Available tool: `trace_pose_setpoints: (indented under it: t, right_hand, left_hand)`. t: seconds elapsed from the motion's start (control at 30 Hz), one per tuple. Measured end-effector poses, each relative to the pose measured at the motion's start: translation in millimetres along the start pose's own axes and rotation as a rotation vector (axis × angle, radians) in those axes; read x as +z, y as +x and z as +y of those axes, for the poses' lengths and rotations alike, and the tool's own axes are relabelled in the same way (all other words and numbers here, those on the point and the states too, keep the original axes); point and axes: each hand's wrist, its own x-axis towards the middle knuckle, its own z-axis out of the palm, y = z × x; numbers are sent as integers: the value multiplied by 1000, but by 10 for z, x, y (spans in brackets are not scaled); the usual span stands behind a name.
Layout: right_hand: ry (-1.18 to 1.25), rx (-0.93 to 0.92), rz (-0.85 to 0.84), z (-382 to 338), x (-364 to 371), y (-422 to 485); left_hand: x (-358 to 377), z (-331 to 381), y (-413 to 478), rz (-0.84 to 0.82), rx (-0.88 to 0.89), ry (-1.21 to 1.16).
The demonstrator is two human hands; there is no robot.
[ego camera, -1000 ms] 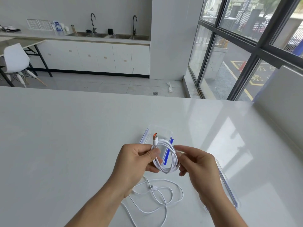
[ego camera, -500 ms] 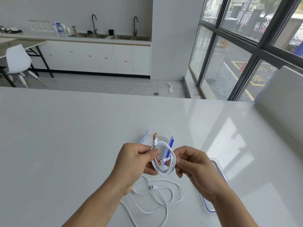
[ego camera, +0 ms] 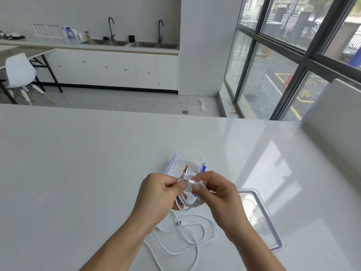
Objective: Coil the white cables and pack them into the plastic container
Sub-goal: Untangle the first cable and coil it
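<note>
Roughly midway, judging by the layout: one thin white charging cable with an orange-tipped plug point(ego camera: 186, 192) gathered into a small round coil and held above the white glossy tabletop point(ego camera: 78, 173), just in front of the clear rectangular plastic container with blue side clips point(ego camera: 190, 160); not yet packed; container apparently empty, though partly hidden behind the hands.

Left hand point(ego camera: 158, 194) closed on the left side of the coil, thumb pinching the strands near the upright plug; right hand point(ego camera: 216, 194) pinching the cable's other end, a small white connector, between thumb and forefinger at the top of the coil, probably to tuck or wrap it; remaining fingers curled loosely.

Left to do, as a guess: securing the loose end, dropping the coil into the container, then the same for the second white cable point(ego camera: 187, 235), lying uncoiled in loose overlapping loops on the tabletop below the wrists; closing up with the clear flat lid with a blue seal point(ego camera: 259, 218), resting on the tabletop to the right, may follow.

Little in the way: open container close by, mouth unobstructed; loose loops near the forearms liable to snag or drag; lid well clear of the coil. Beyond the tabletop, white cabinets with steel sinks point(ego camera: 129, 44), a white chair point(ego camera: 19, 73), large windows point(ego camera: 293, 55); nothing there relevant.
</note>
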Motion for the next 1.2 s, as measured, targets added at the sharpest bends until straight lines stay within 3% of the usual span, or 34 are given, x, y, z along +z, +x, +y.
trace_pose_setpoints:
  t: [0.1, 0.2, 0.27, 0.4, 0.5, 0.67, 0.77, 0.87, 1.07, 1.2]
  right_hand:
    - [-7, -57, 74, 10, 17, -38]
    - [437, -62, 231, -48, -56, -63]
    - [552, -67, 327, -78, -126, -93]
    - [547, 148, 424, -6, -236, -60]
    - [423, 276, 341, 57, -319, 24]
    - [54, 202, 137, 74, -364, 102]
    - [-158, 185, -101, 52, -376, 134]
    - [-74, 160, -311, 2, -337, 131]
    - [169, 131, -242, 28, -227, 84]
    - [131, 133, -132, 96, -155, 33]
  left_hand:
    - [0, -3, 2, 28, -16, -25]
    - [-35, -4, -4, 81, -60, -125]
    - [-45, 10, -22, 105, -68, -221]
    - [12, 30, -91, 126, 49, -239]
    - [49, 23, -137, 66, 123, -183]
    - [0, 36, -137, -4, 117, -140]
    - [-3, 51, -146, -48, 97, -130]
    - [6, 63, -143, -69, 69, -114]
    - [-22, 26, -97, -14, 25, -14]
    - [-17, -23, -60, 53, 51, 164]
